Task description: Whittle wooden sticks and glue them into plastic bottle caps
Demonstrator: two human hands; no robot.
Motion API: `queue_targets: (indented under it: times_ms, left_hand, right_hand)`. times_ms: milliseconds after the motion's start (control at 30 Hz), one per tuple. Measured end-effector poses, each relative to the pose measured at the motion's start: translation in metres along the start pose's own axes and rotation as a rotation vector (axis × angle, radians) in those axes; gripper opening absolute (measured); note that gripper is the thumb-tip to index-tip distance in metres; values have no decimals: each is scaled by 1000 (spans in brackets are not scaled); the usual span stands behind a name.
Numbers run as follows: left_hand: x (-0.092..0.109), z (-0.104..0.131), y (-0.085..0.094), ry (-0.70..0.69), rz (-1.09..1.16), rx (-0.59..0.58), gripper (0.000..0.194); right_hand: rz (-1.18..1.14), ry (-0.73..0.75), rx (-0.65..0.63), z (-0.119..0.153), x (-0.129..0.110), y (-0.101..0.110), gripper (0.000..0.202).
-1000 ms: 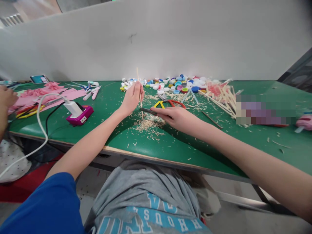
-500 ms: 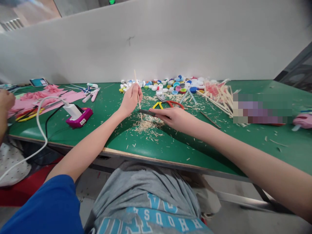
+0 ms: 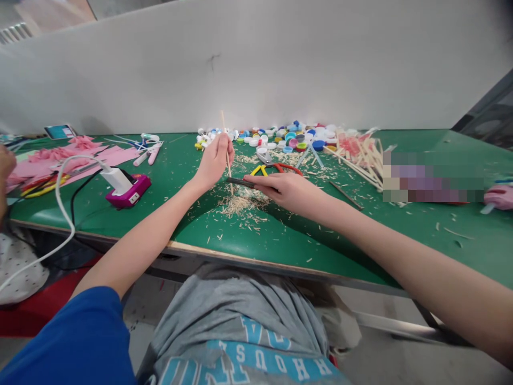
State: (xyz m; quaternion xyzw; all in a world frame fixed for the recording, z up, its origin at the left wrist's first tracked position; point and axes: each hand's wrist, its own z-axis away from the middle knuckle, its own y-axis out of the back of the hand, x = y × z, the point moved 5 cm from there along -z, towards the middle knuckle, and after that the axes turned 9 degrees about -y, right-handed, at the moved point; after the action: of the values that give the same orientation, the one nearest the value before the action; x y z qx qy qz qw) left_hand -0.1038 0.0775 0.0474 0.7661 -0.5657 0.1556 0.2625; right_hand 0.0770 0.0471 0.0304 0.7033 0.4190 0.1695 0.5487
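Note:
My left hand (image 3: 215, 159) is closed around a thin wooden stick (image 3: 222, 122), held nearly upright. The stick's lower end comes down over a pile of wood shavings (image 3: 240, 205) on the green table. In my right hand (image 3: 278, 187), fingers wrapped, is a dark, narrow, flat tool (image 3: 239, 182); whether it is a knife or a file cannot be made out. Its tip meets or crosses the stick just below my left hand. Behind my right hand lie pliers with red and yellow handles (image 3: 286, 168).
Many coloured bottle caps (image 3: 288, 140) lie along the white partition (image 3: 256, 64). To the right are a heap of wooden sticks (image 3: 371, 160) and a dark strip (image 3: 345, 195). On the left are a purple power socket (image 3: 129, 192), white cable (image 3: 64, 214), pink paper (image 3: 86, 166) and a person's hand (image 3: 5, 163).
The flat tool and my right hand have shifted slightly left and up against the stick. My left hand keeps its hold almost unmoved. The view has tilted a little.

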Motion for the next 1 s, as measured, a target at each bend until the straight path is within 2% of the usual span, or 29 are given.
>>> queue_targets:
  times_ms: [133,233,400,1000]
  left_hand:
    - [-1,0,0,-3,-23,4,40]
    - [-1,0,0,-1,-34,4,42]
    - [3,-1,0,-12,-59,4,43]
    - [10,-1,2,-21,-156,13,48]
  right_hand:
    - [25,39,-115,2,-3,-9,39]
    - [31,70,-68,3,-4,-8,39]
    - [126,12,16,1,0,-3,40]
    - [-16,-15,-107,2,2,-4,40]
